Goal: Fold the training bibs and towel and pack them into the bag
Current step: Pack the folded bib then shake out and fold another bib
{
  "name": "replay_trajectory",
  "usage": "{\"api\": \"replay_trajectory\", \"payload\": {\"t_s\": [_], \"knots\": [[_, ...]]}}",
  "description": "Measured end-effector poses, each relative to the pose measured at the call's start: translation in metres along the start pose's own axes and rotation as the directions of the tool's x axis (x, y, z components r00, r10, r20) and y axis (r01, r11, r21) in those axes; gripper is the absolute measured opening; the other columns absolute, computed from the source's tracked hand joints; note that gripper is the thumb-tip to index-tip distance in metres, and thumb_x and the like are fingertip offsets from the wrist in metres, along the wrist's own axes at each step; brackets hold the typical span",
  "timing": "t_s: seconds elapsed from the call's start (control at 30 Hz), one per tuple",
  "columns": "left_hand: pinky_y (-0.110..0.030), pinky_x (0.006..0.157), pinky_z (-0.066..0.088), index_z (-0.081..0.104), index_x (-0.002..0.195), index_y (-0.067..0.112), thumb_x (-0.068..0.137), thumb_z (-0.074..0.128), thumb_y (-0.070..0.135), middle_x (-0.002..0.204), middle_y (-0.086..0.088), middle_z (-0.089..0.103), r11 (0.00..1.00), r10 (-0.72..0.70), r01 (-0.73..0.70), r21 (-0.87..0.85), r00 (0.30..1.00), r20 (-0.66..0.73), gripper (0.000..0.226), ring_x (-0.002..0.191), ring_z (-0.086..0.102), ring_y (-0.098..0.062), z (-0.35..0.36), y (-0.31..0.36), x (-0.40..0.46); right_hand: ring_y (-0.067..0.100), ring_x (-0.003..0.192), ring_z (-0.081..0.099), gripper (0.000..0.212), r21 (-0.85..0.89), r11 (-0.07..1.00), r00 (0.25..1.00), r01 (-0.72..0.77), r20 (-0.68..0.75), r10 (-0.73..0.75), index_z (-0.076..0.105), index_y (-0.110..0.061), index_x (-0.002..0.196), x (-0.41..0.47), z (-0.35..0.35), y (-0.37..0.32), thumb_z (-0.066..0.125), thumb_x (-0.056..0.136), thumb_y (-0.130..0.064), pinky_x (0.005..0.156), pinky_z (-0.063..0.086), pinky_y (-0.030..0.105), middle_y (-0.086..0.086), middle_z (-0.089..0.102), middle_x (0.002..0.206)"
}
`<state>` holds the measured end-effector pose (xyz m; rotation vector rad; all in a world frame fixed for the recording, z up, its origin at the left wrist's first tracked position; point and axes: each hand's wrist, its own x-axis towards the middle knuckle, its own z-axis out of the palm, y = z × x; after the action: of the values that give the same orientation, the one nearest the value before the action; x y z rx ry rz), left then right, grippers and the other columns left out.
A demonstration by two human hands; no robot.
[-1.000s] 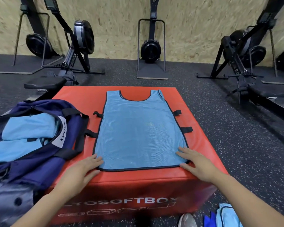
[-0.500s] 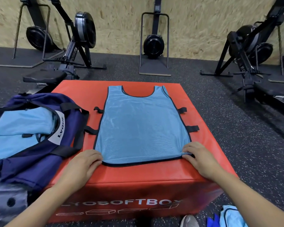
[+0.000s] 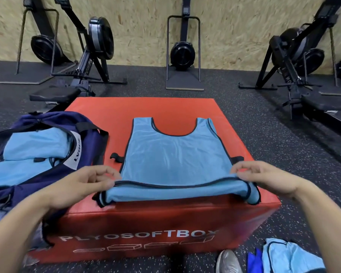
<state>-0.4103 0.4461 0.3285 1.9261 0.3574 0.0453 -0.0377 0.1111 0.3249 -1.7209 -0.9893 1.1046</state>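
**Both hands lift the bib's hem off the box**

The left hand (image 3: 83,186) pinches the near left corner of the light blue bib (image 3: 175,156), and the right hand (image 3: 264,180) pinches the near right corner. The hem is raised between them, its corners drooping below the fingers. The neck end lies flat on the red plyo box (image 3: 165,219). Left of the box, touching it, the open navy bag (image 3: 91,142) holds folded blue fabric (image 3: 35,148). More blue bibs (image 3: 283,257) lie on the floor by a shoe (image 3: 227,262).
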Motion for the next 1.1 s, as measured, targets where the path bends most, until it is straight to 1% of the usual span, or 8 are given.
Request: {"api": "replay_trajectory", "payload": {"t_s": [0.2, 0.33, 0.47, 0.7, 0.8, 0.9, 1.0, 1.1], "knots": [[-0.04, 0.088, 0.047, 0.061, 0.12, 0.042, 0.08, 0.065, 0.055, 0.086, 0.003, 0.07, 0.991, -0.097, 0.037, -0.125, 0.852, -0.515, 0.043, 0.092, 0.063, -0.022, 0.02, -0.034, 0.066, 0.015, 0.075, 0.056, 0.037, 0.028, 0.986, 0.812, -0.166, -0.563, 0.153, 0.057, -0.027, 0.131, 0.043, 0.007, 0.001, 0.053, 0.1, -0.045, 0.07, 0.045, 0.03, 0.003, 0.065, 0.091], [-0.023, 0.087, 0.051, 0.06, 0.118, 0.045, 0.089, 0.075, 0.023, 0.105, -0.006, 0.067, 0.994, -0.105, 0.106, -0.022, 0.902, -0.419, 0.039, 0.099, 0.066, -0.02, 0.041, -0.06, 0.075, 0.011, 0.088, 0.061, 0.08, -0.193, 0.935, 0.864, -0.299, -0.471, 0.179, 0.041, -0.039, 0.147, 0.045, 0.009, 0.021, 0.065, 0.078, -0.072, 0.083, 0.05, 0.031, -0.005, 0.064, 0.109], [-0.028, 0.088, 0.05, 0.061, 0.12, 0.046, 0.08, 0.082, 0.017, 0.103, 0.001, 0.069, 0.967, -0.033, 0.137, 0.215, 0.905, -0.425, 0.053, 0.096, 0.067, -0.019, 0.041, -0.07, 0.072, 0.014, 0.116, 0.055, 0.099, -0.575, 0.757, 0.928, -0.309, -0.358, 0.107, 0.029, -0.034, 0.154, 0.045, 0.019, 0.034, 0.084, 0.073, -0.048, 0.092, 0.04, 0.024, -0.007, 0.052, 0.129], [-0.031, 0.091, 0.051, 0.067, 0.111, 0.036, 0.081, 0.051, -0.014, 0.103, -0.013, 0.067, 0.98, -0.064, 0.146, 0.137, 0.878, -0.474, 0.061, 0.095, 0.066, -0.026, 0.034, -0.075, 0.078, 0.026, 0.08, 0.068, 0.048, -0.217, 0.946, 0.867, -0.242, -0.487, 0.11, 0.057, -0.036, 0.125, 0.048, -0.001, 0.054, 0.066, 0.09, -0.004, 0.081, 0.055, 0.038, 0.01, 0.072, 0.097], [-0.024, 0.061, 0.042, 0.07, 0.1, 0.035, 0.085, 0.051, -0.01, 0.087, -0.018, 0.061, 0.975, -0.089, 0.169, 0.144, 0.892, -0.443, 0.051, 0.064, 0.054, -0.017, 0.032, -0.068, 0.078, 0.015, 0.068, 0.064, 0.034, -0.171, 0.959, 0.864, -0.224, -0.49, 0.114, 0.06, -0.022, 0.119, 0.044, -0.006, 0.052, 0.063, 0.093, -0.001, 0.055, 0.046, 0.014, 0.001, 0.071, 0.078], [-0.008, 0.078, 0.04, 0.074, 0.101, 0.033, 0.092, 0.064, 0.004, 0.094, 0.014, 0.067, 0.968, -0.053, 0.13, 0.216, 0.943, -0.33, 0.032, 0.08, 0.059, 0.006, 0.033, -0.058, 0.079, -0.004, 0.048, 0.047, 0.013, -0.17, 0.963, 0.918, -0.21, -0.373, 0.134, 0.064, -0.024, 0.107, 0.039, -0.009, 0.042, 0.061, 0.098, -0.015, 0.046, 0.033, 0.008, -0.018, 0.055, 0.056], [-0.006, 0.082, 0.039, 0.076, 0.099, 0.034, 0.092, 0.064, 0.006, 0.104, 0.02, 0.071, 0.956, -0.088, 0.162, 0.245, 0.954, -0.286, 0.032, 0.092, 0.064, 0.006, 0.032, -0.058, 0.081, -0.007, 0.061, 0.049, 0.011, -0.303, 0.919, 0.955, -0.252, -0.234, 0.184, 0.075, -0.03, 0.097, 0.034, -0.012, 0.039, 0.067, 0.095, -0.023, 0.058, 0.033, 0.008, -0.01, 0.057, 0.076], [-0.026, 0.052, 0.029, 0.075, 0.101, 0.038, 0.096, 0.056, 0.007, 0.061, 0.009, 0.054, 0.952, -0.132, 0.212, 0.219, 0.935, -0.328, 0.036, 0.053, 0.045, -0.015, 0.031, -0.06, 0.079, 0.016, 0.078, 0.057, 0.029, -0.424, 0.864, 0.955, -0.27, -0.233, 0.183, 0.077, -0.04, 0.094, 0.034, -0.011, 0.044, 0.068, 0.091, -0.012, 0.074, 0.04, 0.026, 0.004, 0.068, 0.094]]}}
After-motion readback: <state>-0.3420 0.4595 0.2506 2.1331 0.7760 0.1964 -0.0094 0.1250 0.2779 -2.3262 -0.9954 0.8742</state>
